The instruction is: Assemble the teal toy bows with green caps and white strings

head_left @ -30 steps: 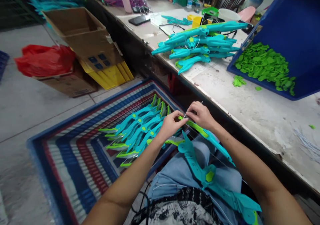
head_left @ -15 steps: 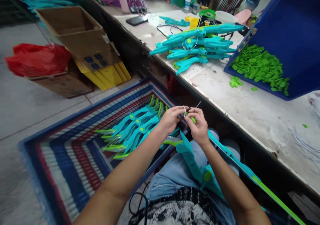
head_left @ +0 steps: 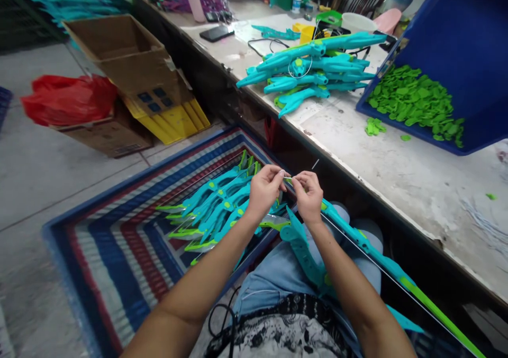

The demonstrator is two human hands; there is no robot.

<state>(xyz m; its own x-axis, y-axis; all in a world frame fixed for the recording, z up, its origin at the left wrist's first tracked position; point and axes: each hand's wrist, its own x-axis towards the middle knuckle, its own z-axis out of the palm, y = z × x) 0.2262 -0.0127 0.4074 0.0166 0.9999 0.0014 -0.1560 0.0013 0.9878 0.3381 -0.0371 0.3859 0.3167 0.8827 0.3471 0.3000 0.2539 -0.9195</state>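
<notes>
Head view, left to right: the striped tray [head_left: 107, 236] sits to your left, with rows of teal-and-green pieces [head_left: 214, 204] lying inside it, and nothing in there looks altered over the last second. Over the tray's right edge is your left hand [head_left: 266, 188], its thumb and fingertips pinched on a white cord [head_left: 288, 177]. Half a second ago that cord stood up as a small loop between your hands; now a short length runs nearly level from pinch to pinch, which I read as the cord being drawn straighter by your pull. Just right of the tray, your right hand [head_left: 308, 195] pinches the other end of that length between thumb and forefinger, its remaining fingers curled; whether they also grip the long teal-and-green piece [head_left: 367, 245] I cannot tell. That piece, the one in work, lies right of the tray, reaching from your right hand past the forearm, much as it did half a second ago. Below it, another teal piece [head_left: 305, 257] rests on your lap, beside the tray, partly hidden by your right forearm.
</notes>
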